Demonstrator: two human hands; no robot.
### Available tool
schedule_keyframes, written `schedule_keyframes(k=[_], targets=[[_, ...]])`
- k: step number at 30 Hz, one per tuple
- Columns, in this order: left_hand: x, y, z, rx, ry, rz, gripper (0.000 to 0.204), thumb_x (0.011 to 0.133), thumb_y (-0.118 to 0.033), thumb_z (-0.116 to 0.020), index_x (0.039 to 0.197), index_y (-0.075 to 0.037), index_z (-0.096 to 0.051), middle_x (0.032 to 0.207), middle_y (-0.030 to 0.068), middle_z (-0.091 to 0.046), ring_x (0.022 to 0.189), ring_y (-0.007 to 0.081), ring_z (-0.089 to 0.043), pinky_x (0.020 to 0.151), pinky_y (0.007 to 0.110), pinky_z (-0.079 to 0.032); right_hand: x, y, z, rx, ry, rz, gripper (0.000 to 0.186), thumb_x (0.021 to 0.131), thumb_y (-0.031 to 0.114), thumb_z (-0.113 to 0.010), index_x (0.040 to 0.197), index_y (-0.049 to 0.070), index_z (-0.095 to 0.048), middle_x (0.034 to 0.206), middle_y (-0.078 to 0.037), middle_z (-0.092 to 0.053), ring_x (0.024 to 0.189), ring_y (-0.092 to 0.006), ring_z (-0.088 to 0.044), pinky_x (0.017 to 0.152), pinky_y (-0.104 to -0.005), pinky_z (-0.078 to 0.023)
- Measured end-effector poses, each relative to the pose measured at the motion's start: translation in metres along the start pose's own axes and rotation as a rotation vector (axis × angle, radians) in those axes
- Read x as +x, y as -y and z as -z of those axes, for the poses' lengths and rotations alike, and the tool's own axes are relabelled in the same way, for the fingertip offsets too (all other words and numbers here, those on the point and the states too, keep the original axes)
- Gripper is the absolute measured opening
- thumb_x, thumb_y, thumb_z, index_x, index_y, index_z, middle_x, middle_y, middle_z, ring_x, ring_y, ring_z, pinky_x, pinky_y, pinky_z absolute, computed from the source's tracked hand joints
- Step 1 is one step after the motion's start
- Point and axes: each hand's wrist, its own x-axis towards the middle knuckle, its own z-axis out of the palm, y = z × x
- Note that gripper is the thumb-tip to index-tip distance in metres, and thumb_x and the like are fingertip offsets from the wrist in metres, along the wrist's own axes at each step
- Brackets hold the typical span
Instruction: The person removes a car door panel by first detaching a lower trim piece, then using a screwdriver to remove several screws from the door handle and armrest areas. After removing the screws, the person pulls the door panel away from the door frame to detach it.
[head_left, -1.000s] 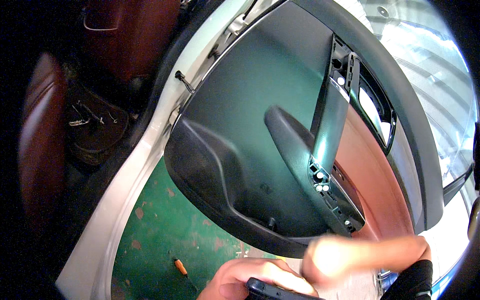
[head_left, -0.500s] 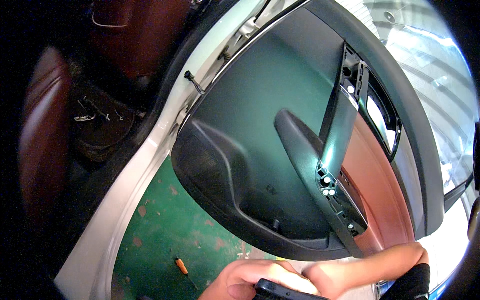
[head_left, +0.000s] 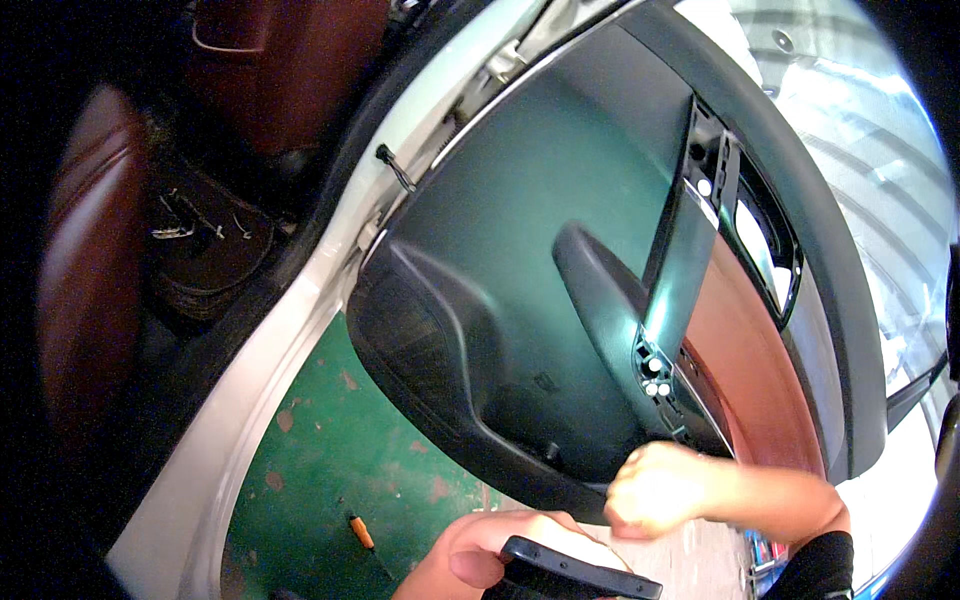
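At the lower edge, my left hand point(head_left: 500, 550) is closed around a long black plastic trim piece point(head_left: 582, 574) with small holes along its edge. Higher and to the right, my right hand point(head_left: 655, 490) is curled like a fist at the lower end of the car door's inner panel point(head_left: 520, 190). Blur hides what its fingers hold, if anything. The panel is black with a reddish-brown band point(head_left: 755, 340). An armrest strip point(head_left: 685, 260) crosses it, with exposed recesses and white clips point(head_left: 656, 388) just above my right hand, which covers the strip's lowest end.
An orange-handled screwdriver point(head_left: 361, 532) lies on the worn green floor point(head_left: 310, 440). The white door sill point(head_left: 215, 430) runs along the left. Inside the car are dark red seats point(head_left: 90, 250) and a dark round tray-like surface point(head_left: 215, 265) with small metal parts.
My right hand has moved up from beside my left hand to the lower end of the door panel. The black trim piece shows more fully in my left hand. The view has shifted slightly.
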Motion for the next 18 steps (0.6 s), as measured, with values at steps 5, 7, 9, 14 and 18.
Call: schedule_keyframes(k=[5,7,9,14,18], targets=[[0.001,-0.045,-0.043,0.125,-0.587,0.135,0.097,0.086,-0.079,-0.024,0.116,0.003,-0.067,0.108,0.0194,-0.069,0.1,0.03,-0.067,0.093,0.039,-0.048,-0.009,0.067,-0.015,0.579,-0.132,-0.006,0.025,0.075,0.028,-0.063,0.066,0.005,-0.063,0.065,-0.016,-0.065,0.06,-0.0347,-0.064,0.054,-0.0435,-0.051],[0.0,-0.021,-0.019,0.039,-0.185,-0.045,0.113,0.078,-0.087,-0.026,0.126,0.012,-0.052,0.116,0.0306,-0.062,0.103,0.04,-0.065,0.093,0.046,-0.049,-0.001,0.031,0.015,0.047,0.016,0.084,0.024,0.074,0.031,-0.064,0.069,0.008,-0.068,0.067,-0.016,-0.066,0.062,-0.0306,-0.067,0.059,-0.044,-0.054],[0.002,0.008,0.004,-0.034,0.054,-0.196,0.126,0.074,-0.092,-0.028,0.132,0.019,-0.043,0.121,0.0377,-0.057,0.105,0.0466,-0.063,0.091,0.052,-0.05,0.002,0.002,0.019,0.04,-0.172,0.141,0.024,0.073,0.029,-0.064,0.061,0.008,-0.062,0.06,-0.014,-0.061,0.055,-0.0333,-0.063,0.053,-0.044,-0.051],[0.013,0.024,0.004,-0.161,0.095,-0.415,0.125,0.074,-0.091,-0.034,0.126,0.022,-0.047,0.111,0.0348,-0.062,0.095,0.0432,-0.067,0.083,0.049,-0.054,-0.001,0.069,0.019,0.452,-0.049,0.012,0.025,0.074,0.021,-0.064,0.064,-0.001,-0.06,0.064,-0.021,-0.063,0.061,-0.0382,-0.064,0.055,-0.0457,-0.05],[0.02,0.021,0.001,-0.18,0.084,-0.394,0.123,0.074,-0.09,-0.035,0.122,0.023,-0.051,0.106,0.0318,-0.065,0.091,0.04,-0.069,0.08,0.047,-0.056,0.011,-0.004,0.014,0.004,-0.15,0.108,0.024,0.074,0.028,-0.068,0.067,0.005,-0.064,0.067,-0.014,-0.067,0.065,-0.0321,-0.066,0.058,-0.0411,-0.052]])
